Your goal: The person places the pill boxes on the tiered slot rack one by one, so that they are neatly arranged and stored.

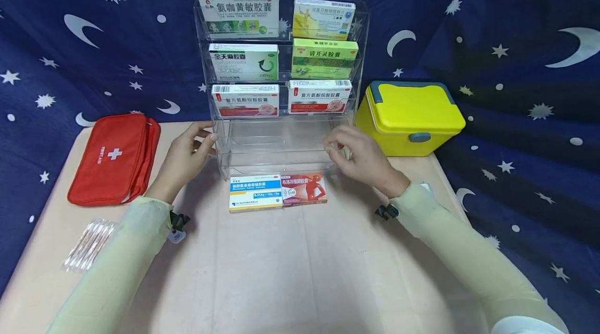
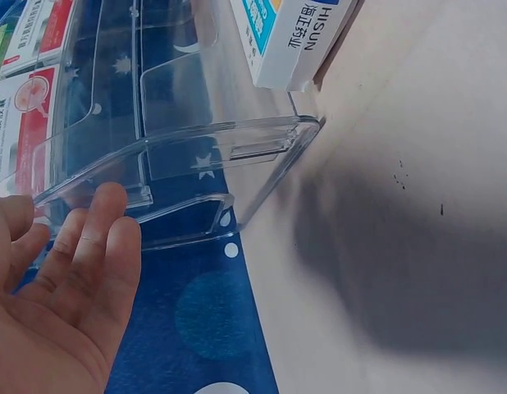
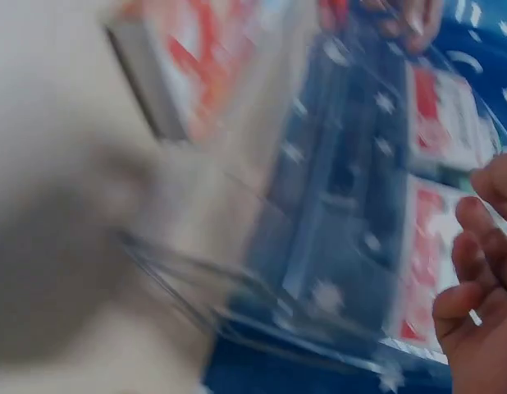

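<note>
Left hand (image 1: 187, 154) open, fingers at clear rack (image 1: 276, 141) side — right hand (image 1: 358, 159) loosely curled, empty (wrist view blurred), near rack's other side

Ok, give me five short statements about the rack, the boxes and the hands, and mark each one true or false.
1. The clear acrylic rack has six medicine boxes on its upper shelves. True.
2. Two medicine boxes lie on the table in front of the rack. True.
3. The left hand grips the red first-aid pouch. False: the pouch lies apart on the table, and the hand is at the rack's left side, fingers straight.
4. The yellow case stands open. False: its lid is closed.
5. The rack's bottom shelf is full of boxes. False: nothing shows in it.
</note>
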Demonstrator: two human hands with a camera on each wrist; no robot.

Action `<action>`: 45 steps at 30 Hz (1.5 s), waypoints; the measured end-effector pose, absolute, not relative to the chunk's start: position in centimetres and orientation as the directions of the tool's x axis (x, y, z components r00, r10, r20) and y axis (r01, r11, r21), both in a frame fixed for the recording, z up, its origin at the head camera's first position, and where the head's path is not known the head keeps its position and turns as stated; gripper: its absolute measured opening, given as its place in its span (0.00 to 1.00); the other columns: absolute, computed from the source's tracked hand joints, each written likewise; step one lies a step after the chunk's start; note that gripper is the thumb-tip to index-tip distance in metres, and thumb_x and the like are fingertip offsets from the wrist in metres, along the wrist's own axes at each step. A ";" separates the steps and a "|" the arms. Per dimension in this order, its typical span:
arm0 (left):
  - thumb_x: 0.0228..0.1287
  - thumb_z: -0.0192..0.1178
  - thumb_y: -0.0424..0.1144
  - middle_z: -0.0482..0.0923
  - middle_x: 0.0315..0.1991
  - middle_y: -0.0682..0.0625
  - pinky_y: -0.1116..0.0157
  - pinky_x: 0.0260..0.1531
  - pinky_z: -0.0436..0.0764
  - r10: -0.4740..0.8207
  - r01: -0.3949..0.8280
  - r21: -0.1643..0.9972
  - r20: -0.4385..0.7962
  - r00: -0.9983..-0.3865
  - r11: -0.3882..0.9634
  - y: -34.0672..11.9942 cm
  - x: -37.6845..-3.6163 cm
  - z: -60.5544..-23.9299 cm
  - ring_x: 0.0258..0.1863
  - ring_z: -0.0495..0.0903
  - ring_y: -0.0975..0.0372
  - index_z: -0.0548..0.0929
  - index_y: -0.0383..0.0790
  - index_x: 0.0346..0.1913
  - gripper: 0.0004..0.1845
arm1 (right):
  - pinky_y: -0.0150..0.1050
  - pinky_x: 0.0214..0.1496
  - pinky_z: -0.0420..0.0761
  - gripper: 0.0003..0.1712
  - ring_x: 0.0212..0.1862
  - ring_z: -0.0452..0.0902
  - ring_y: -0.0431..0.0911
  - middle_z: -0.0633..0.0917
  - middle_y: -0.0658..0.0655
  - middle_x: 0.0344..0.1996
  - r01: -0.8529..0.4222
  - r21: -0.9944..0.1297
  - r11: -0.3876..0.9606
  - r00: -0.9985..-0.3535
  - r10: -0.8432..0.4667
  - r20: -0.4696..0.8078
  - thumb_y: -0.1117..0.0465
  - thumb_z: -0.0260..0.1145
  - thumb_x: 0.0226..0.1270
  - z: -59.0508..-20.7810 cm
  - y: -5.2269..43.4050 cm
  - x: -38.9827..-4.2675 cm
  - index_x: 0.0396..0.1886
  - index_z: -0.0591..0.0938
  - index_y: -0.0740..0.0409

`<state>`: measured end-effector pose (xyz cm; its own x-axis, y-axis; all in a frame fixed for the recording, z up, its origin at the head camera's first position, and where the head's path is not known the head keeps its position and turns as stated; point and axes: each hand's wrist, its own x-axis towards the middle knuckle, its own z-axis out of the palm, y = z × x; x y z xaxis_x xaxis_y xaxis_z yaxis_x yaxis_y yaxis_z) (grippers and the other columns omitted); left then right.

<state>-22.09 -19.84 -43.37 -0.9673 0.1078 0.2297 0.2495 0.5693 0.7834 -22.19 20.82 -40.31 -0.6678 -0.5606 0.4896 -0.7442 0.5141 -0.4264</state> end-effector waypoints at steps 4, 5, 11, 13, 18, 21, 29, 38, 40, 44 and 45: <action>0.80 0.54 0.45 0.82 0.47 0.37 0.73 0.27 0.77 0.117 0.265 0.784 0.241 -0.963 0.561 -19.9 -22.1 -43.2 0.35 0.87 0.46 0.74 0.38 0.68 0.22 | 0.43 0.55 0.79 0.12 0.54 0.76 0.42 0.82 0.46 0.52 -0.729 -0.375 0.573 -0.672 -0.704 0.231 0.59 0.69 0.69 -43.0 19.9 -20.1 0.50 0.87 0.50; 0.80 0.54 0.45 0.82 0.48 0.37 0.74 0.27 0.77 0.119 0.266 0.784 0.242 -0.963 0.560 -19.9 -22.0 -43.1 0.35 0.87 0.46 0.74 0.38 0.68 0.22 | 0.43 0.57 0.79 0.13 0.56 0.75 0.42 0.82 0.46 0.54 -0.728 -0.356 0.586 -0.666 -0.726 0.167 0.58 0.70 0.69 -43.7 19.6 -19.7 0.52 0.87 0.50; 0.79 0.54 0.45 0.82 0.48 0.37 0.76 0.28 0.77 0.121 0.260 0.792 0.232 -0.965 0.552 -19.8 -22.0 -43.0 0.35 0.87 0.47 0.73 0.39 0.69 0.22 | 0.43 0.58 0.78 0.23 0.62 0.70 0.46 0.77 0.52 0.66 -0.743 -0.251 0.620 -0.640 -0.768 -0.002 0.53 0.70 0.69 -46.3 18.7 -17.9 0.62 0.84 0.50; 0.79 0.54 0.45 0.82 0.48 0.37 0.76 0.29 0.77 0.121 0.258 0.793 0.230 -0.966 0.552 -19.7 -22.0 -43.0 0.35 0.87 0.47 0.73 0.38 0.69 0.22 | 0.44 0.59 0.77 0.24 0.64 0.69 0.47 0.76 0.52 0.67 -0.735 -0.241 0.633 -0.651 -0.759 -0.009 0.52 0.70 0.69 -46.8 18.7 -17.5 0.63 0.84 0.50; 0.80 0.54 0.45 0.82 0.48 0.38 0.75 0.29 0.78 0.119 0.254 0.787 0.227 -0.967 0.562 -19.7 -22.0 -43.0 0.35 0.87 0.47 0.73 0.39 0.69 0.22 | 0.44 0.57 0.78 0.27 0.63 0.69 0.49 0.74 0.52 0.70 -0.710 -0.234 0.664 -0.681 -0.732 -0.015 0.50 0.69 0.70 -47.2 18.8 -16.3 0.66 0.81 0.50; 0.80 0.54 0.46 0.82 0.48 0.38 0.73 0.30 0.79 0.117 0.252 0.786 0.226 -0.967 0.564 -19.8 -22.1 -43.1 0.35 0.87 0.47 0.73 0.39 0.69 0.22 | 0.41 0.53 0.79 0.27 0.60 0.70 0.47 0.74 0.51 0.70 -0.702 -0.236 0.672 -0.689 -0.724 -0.014 0.49 0.69 0.70 -47.2 19.1 -15.6 0.66 0.81 0.49; 0.80 0.54 0.45 0.82 0.48 0.38 0.73 0.30 0.79 0.110 0.249 0.784 0.228 -0.967 0.569 -20.0 -22.0 -43.2 0.35 0.87 0.46 0.73 0.39 0.69 0.22 | 0.37 0.39 0.77 0.21 0.46 0.72 0.40 0.77 0.49 0.59 -0.582 -0.442 0.683 -0.797 -0.586 0.145 0.53 0.69 0.69 -47.7 19.9 -15.4 0.60 0.84 0.49; 0.79 0.54 0.46 0.82 0.49 0.40 0.71 0.31 0.80 0.114 0.234 0.784 0.206 -0.972 0.574 -19.8 -22.1 -43.4 0.36 0.87 0.47 0.73 0.41 0.69 0.22 | 0.46 0.44 0.77 0.26 0.41 0.76 0.46 0.84 0.53 0.47 -0.253 -0.721 0.645 -0.948 -0.314 0.052 0.58 0.74 0.67 -48.9 22.0 -16.8 0.62 0.80 0.58; 0.79 0.54 0.46 0.82 0.49 0.40 0.71 0.31 0.80 0.112 0.232 0.785 0.206 -0.972 0.575 -19.8 -22.1 -43.4 0.36 0.87 0.48 0.73 0.41 0.69 0.22 | 0.45 0.45 0.76 0.29 0.41 0.76 0.47 0.84 0.53 0.49 -0.222 -0.729 0.648 -0.948 -0.317 0.007 0.55 0.74 0.67 -49.0 21.9 -16.9 0.65 0.79 0.58; 0.79 0.55 0.46 0.82 0.49 0.40 0.71 0.31 0.79 0.111 0.234 0.786 0.208 -0.972 0.572 -19.9 -22.0 -43.3 0.35 0.87 0.48 0.74 0.41 0.69 0.22 | 0.43 0.42 0.74 0.30 0.40 0.76 0.50 0.84 0.54 0.44 -0.236 -0.717 0.656 -0.939 -0.344 -0.005 0.55 0.75 0.65 -49.1 21.7 -16.8 0.64 0.79 0.59; 0.79 0.56 0.46 0.82 0.49 0.40 0.71 0.31 0.79 0.110 0.235 0.786 0.210 -0.971 0.572 -19.9 -22.0 -43.3 0.34 0.87 0.48 0.74 0.41 0.68 0.22 | 0.42 0.41 0.73 0.30 0.39 0.76 0.50 0.83 0.55 0.42 -0.239 -0.713 0.659 -0.937 -0.348 -0.007 0.55 0.76 0.64 -49.1 21.6 -16.8 0.63 0.80 0.59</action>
